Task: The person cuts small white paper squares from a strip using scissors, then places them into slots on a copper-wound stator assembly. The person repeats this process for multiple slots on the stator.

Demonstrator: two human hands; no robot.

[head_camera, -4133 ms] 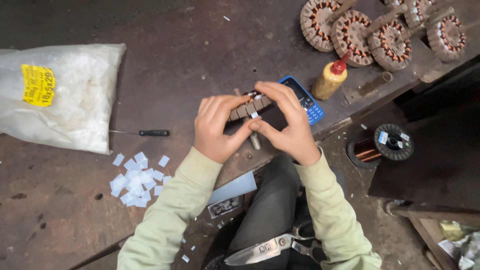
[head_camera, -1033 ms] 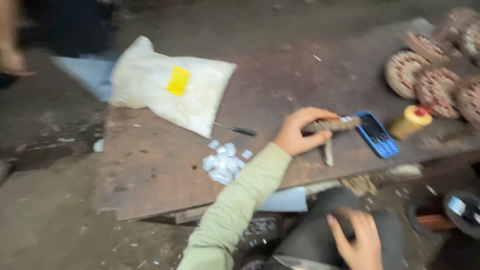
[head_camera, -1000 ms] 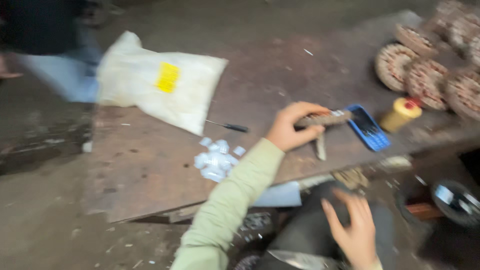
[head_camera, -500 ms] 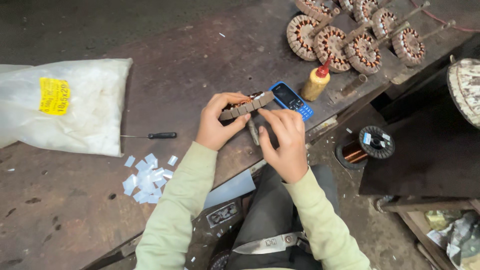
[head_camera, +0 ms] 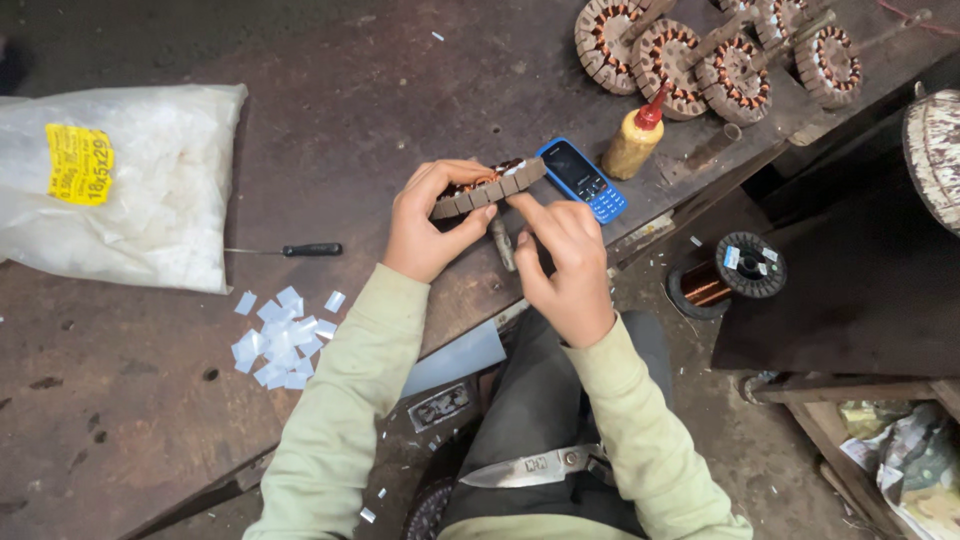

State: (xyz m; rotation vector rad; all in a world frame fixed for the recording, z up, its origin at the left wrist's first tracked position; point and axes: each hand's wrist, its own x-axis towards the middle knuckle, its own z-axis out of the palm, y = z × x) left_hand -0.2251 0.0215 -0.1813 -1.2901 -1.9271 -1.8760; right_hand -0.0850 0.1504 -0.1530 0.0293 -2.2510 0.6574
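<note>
Head view, steeply down, close overhead

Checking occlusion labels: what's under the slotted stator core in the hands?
Under the stator core: a rod-like tool on the workbench. Left hand grips it; right hand hides the rest.

Dark, stained workbench (head_camera: 330, 120). Lying on it: blue phone (head_camera: 581, 180) just beside the right hand (head_camera: 562, 262), yellow glue bottle (head_camera: 634, 140) past it, wound stators (head_camera: 700, 60) beyond. Left of the left hand (head_camera: 428, 222): screwdriver (head_camera: 290, 250), white paper slips (head_camera: 282, 325), plastic bag (head_camera: 110, 185).
</note>
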